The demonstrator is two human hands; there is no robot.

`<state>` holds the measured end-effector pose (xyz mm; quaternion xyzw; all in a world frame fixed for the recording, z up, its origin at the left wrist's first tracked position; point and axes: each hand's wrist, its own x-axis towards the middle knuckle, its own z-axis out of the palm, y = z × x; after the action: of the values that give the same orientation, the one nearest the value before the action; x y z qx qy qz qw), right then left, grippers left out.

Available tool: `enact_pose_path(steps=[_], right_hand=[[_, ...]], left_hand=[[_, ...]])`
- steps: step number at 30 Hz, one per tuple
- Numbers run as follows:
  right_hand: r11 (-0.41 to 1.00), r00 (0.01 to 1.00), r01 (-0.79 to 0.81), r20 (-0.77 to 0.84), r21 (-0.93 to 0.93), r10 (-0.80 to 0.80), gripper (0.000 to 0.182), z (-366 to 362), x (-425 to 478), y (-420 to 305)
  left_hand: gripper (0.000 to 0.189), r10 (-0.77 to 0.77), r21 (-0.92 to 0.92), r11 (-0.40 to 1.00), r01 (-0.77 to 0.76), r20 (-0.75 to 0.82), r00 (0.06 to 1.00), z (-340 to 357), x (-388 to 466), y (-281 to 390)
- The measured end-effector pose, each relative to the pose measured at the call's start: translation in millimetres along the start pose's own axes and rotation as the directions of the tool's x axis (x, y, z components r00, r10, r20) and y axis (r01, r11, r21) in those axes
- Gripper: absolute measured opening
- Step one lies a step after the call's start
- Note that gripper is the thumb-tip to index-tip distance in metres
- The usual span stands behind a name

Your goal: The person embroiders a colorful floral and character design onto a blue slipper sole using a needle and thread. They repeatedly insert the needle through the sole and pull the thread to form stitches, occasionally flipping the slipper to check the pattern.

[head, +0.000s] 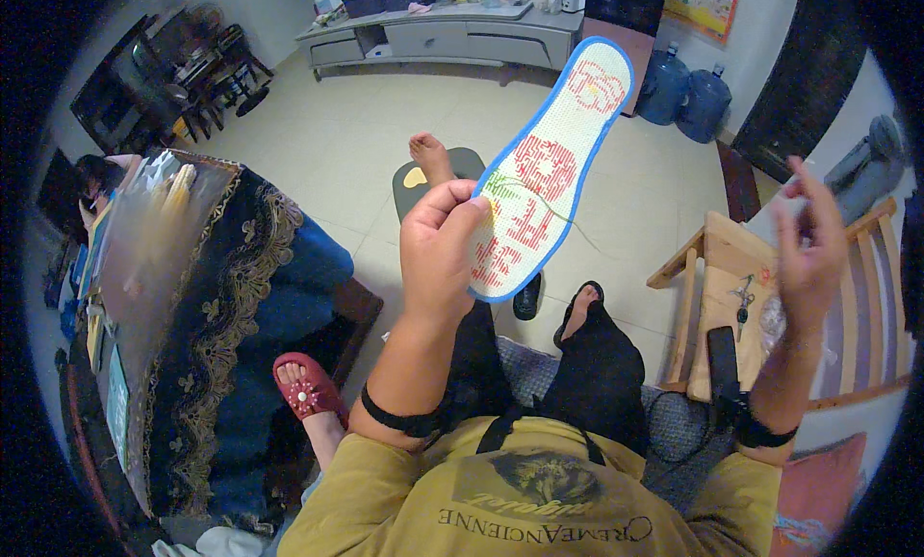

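My left hand [442, 250] pinches the lower left edge of a cross-stitch insole [552, 189], thumb on top. The insole is white mesh with blue binding, and bears red flower and character-like stitching with small green and yellow patches. A dark green thread [538, 190] lies loose across its face and trails past the right edge, thinning out of sight. My right hand [812, 236] is raised well to the right, apart from the insole, with fingers bent and blurred. Whether it pinches a needle or the thread's end cannot be told.
To the left stands a cloth-covered table [238, 326] with things piled on it. A wooden chair [743, 246] holding keys [743, 308] is below my right hand. My bare foot [431, 156] is on a grey surface ahead. Another person's red slipper [310, 387] shows at lower left.
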<state>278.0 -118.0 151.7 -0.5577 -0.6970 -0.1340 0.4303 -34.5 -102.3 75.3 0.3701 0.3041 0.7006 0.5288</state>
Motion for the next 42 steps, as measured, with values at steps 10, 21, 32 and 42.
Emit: enact_pose_path(steps=[10, 21, 32, 42], right_hand=[[0.724, 0.745, 0.655, -0.021, 0.215, -0.667, 0.028, 99.1, -12.0, -69.1], [0.457, 0.878, -0.373, 0.467, 0.808, -0.109, 0.021, 113.1, 22.7, -98.4], [0.141, 0.856, -0.503, 0.514, 0.853, -0.052, 0.016, 142.2, 21.8, -91.5], [0.015, 0.866, -0.423, 0.399, 0.906, 0.302, 0.022, 171.1, 14.0, -24.8]], left_hand=[[0.024, -0.021, 0.099, 0.995, 0.01, 0.106, 0.994, 20.4, 0.0, 4.7], [0.014, 0.158, 0.133, 0.974, -0.183, 0.18, 0.971, 30.5, 1.9, 21.1], [0.008, 0.183, 0.194, 0.96, -0.201, 0.11, 0.977, 10.6, 14.7, 8.4], [0.011, 0.058, 0.065, 0.996, -0.066, 0.121, 0.991, 26.4, 54.3, -45.9]])
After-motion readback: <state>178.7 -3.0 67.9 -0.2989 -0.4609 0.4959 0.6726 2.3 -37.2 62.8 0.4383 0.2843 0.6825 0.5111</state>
